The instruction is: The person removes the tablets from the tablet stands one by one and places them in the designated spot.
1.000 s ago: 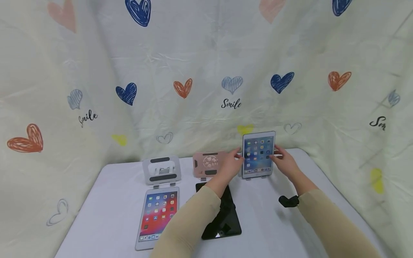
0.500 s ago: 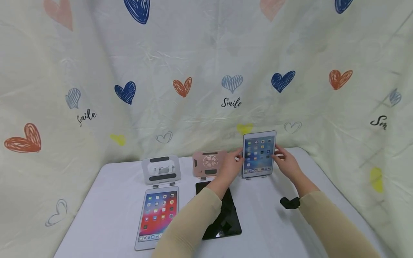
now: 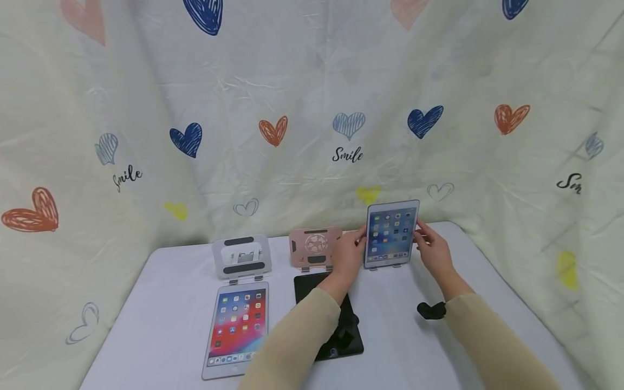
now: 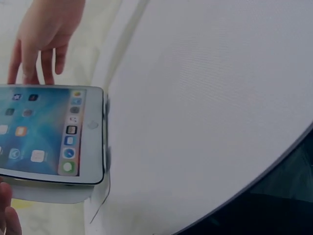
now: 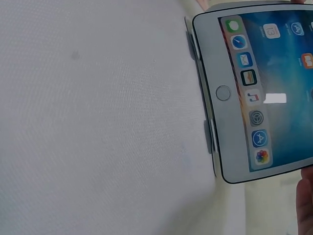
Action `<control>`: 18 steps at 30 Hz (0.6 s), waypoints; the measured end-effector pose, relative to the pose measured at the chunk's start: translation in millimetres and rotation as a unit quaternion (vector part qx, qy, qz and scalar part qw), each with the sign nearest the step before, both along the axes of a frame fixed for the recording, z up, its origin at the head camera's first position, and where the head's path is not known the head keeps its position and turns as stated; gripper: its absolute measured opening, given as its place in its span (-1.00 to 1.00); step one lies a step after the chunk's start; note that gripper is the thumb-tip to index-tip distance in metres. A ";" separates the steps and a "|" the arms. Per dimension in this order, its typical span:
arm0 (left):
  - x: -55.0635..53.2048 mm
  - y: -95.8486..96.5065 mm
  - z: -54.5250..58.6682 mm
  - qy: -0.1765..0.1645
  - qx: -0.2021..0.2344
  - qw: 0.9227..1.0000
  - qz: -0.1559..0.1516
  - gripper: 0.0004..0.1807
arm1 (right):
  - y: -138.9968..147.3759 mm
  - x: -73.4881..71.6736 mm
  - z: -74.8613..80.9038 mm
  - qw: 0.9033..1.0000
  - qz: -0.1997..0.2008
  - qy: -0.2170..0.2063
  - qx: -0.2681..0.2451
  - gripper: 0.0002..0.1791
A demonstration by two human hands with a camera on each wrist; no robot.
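In the head view a white-framed tablet (image 3: 391, 234) stands upright, leaning back slightly, on a stand at the table's back right. My left hand (image 3: 348, 254) holds its left edge, and my right hand (image 3: 434, 255) is at its right edge with thumb and fingers. Behind the tablet, the plate of the stand (image 4: 54, 193) shows as a pale rim in the left wrist view. Two small lips of the stand (image 5: 209, 137) catch the tablet's lower edge in the right wrist view. Most fingertips are hidden behind the tablet.
A grey stand (image 3: 242, 257) and a pink stand (image 3: 316, 247) stand at the back left. Before them lie a white tablet (image 3: 237, 327) and a black tablet (image 3: 348, 346), partly under my left arm. A heart-patterned curtain (image 3: 292, 179) hangs behind the white table (image 3: 161, 319).
The upright tablet's top has shifted slightly right, and it leans a little more to the right. My right thumb has moved from the tablet's front toward its edge. The other tablets stay put.
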State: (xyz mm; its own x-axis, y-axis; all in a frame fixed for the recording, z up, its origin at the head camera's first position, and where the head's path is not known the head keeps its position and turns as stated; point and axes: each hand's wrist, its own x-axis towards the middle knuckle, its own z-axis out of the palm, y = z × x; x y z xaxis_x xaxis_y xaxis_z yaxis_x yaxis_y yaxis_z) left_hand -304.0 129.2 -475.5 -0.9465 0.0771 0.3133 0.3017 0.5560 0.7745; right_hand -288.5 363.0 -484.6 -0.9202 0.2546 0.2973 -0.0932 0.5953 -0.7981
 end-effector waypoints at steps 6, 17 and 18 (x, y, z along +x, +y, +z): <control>-1.1 4.9 -5.2 0.015 0.002 1.000 0.023 -0.61 | -0.6 1.7 -2.1 1.000 -0.012 0.023 -0.015 -0.51; -3.4 6.7 -12.4 0.042 0.006 0.999 0.015 -0.63 | -2.6 5.5 -3.0 0.998 -0.022 0.033 -0.049 -0.53; -2.9 6.5 -12.4 0.043 0.010 0.999 0.013 -0.63 | -2.2 5.9 -3.3 0.998 -0.022 0.035 -0.047 -0.53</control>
